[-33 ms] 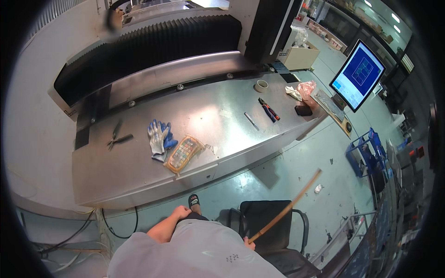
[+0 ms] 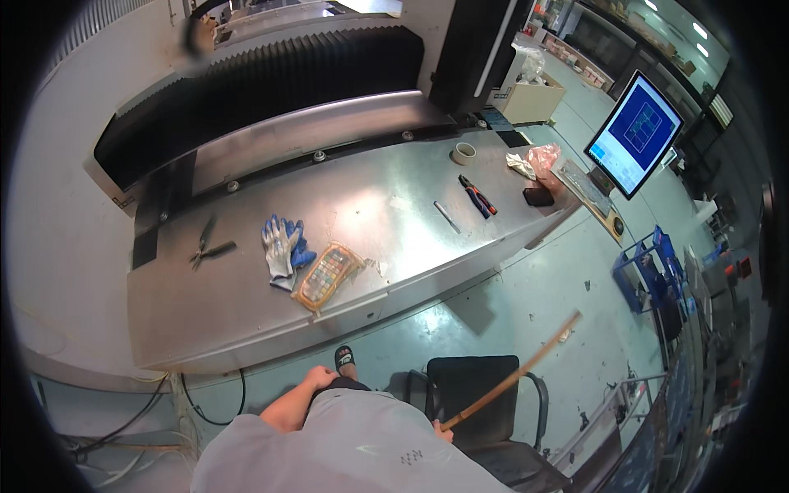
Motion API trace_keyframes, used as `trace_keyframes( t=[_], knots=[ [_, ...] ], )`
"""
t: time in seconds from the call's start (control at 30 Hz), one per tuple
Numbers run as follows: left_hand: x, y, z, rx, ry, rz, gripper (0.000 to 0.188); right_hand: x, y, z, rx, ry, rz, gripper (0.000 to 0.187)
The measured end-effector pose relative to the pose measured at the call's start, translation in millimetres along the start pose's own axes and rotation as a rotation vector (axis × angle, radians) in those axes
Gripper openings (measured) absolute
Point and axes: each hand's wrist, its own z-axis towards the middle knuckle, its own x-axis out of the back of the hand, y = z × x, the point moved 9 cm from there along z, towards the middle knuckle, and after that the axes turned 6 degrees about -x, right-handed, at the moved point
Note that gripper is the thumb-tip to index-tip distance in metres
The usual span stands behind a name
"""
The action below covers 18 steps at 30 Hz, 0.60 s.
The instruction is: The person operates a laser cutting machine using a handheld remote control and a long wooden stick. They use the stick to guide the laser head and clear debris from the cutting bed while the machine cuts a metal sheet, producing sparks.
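Observation:
My right hand (image 2: 444, 431) is closed around the lower end of a long, flat bamboo stick (image 2: 497, 384). The stick slants up to the right, past the chair, and its far tip is slightly blurred. My left hand (image 2: 322, 376) lies on my thigh over dark shorts, with nothing visible in it; its fingers show only in part. Nearest to it on the metal table (image 2: 214, 312) is a keypad remote in a yellowed plastic wrap (image 2: 329, 275). Beside that lie white-and-blue work gloves (image 2: 283, 246).
Pliers (image 2: 209, 249) lie at the table's left; red-and-black pliers (image 2: 477, 195), a marker (image 2: 446, 216), a tape roll (image 2: 463, 153) and a dark phone-like block (image 2: 538, 195) at its right. A black chair (image 2: 472, 380) stands beside me. Beyond are a monitor (image 2: 637, 131) and a blue rack (image 2: 649, 271).
The far tip of the bamboo stick has swung a little to the right and down. Both hands stay where they were.

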Motion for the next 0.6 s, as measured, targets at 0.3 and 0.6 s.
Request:
trace_keyframes(
  t=[0.3,0.6],
  knots=[
    [58.7,-71.5,31.3,0.141,-0.095,-0.072,0.048,-52.3,-135.0,60.8,0.055,-0.296,0.455,0.035],
    [35.4,-117.4,53.8,0.117,0.027,-0.285,0.046,-21.8,-326.9,44.8,0.519,-0.103,0.088,0.036]
  ],
)
